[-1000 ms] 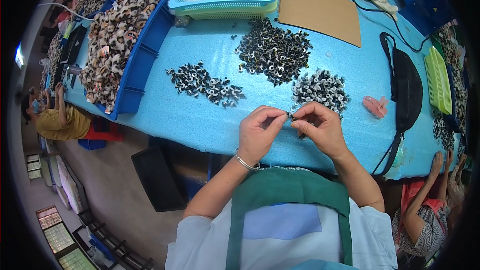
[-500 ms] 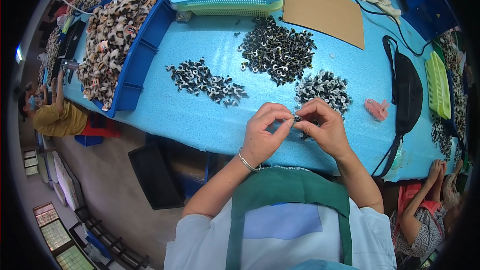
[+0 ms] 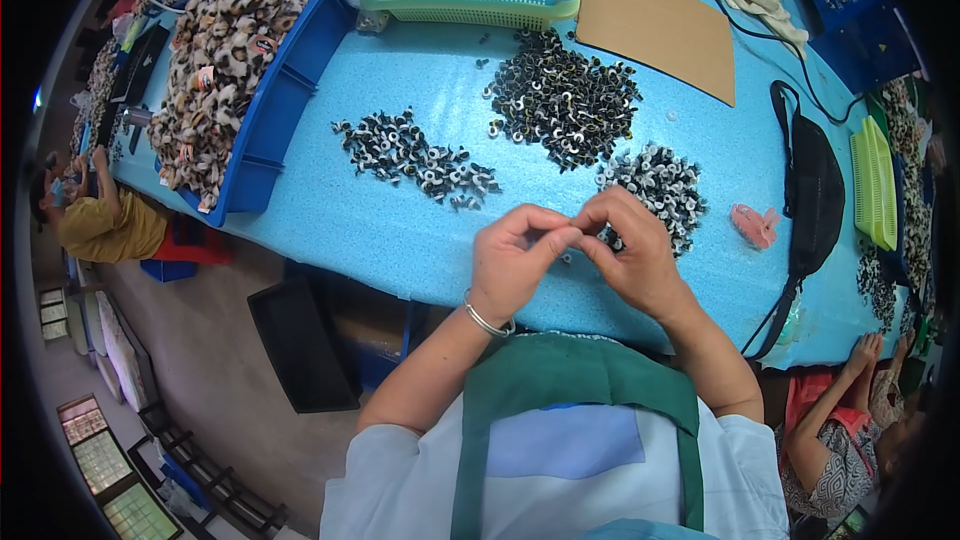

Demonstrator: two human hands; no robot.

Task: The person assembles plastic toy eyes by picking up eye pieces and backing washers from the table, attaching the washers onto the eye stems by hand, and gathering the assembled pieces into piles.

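Note:
My left hand and my right hand meet fingertip to fingertip over the table's near edge, both pinched. Whatever sits between the fingertips is too small and covered to make out. Just beyond my right hand lies a heap of small black-and-white round pieces, partly hidden by its fingers. A looser spread of similar black-and-white pieces lies left of my hands. Farther back is a bigger, darker heap of small pieces, with some yellowish rims. One small pale piece rests just under my fingertips.
A blue bin of spotted plush pieces stands left; stacked baskets with translucent bits stand at the back beside cardboard. Rightward lie a pink object, a black waist bag and a green basket. Other people sit at both sides.
My hands have drawn closer together and shifted slightly left relative to the right-hand heap. The small dark piece that showed between my fingertips is now hidden. The whole view has shifted slightly.

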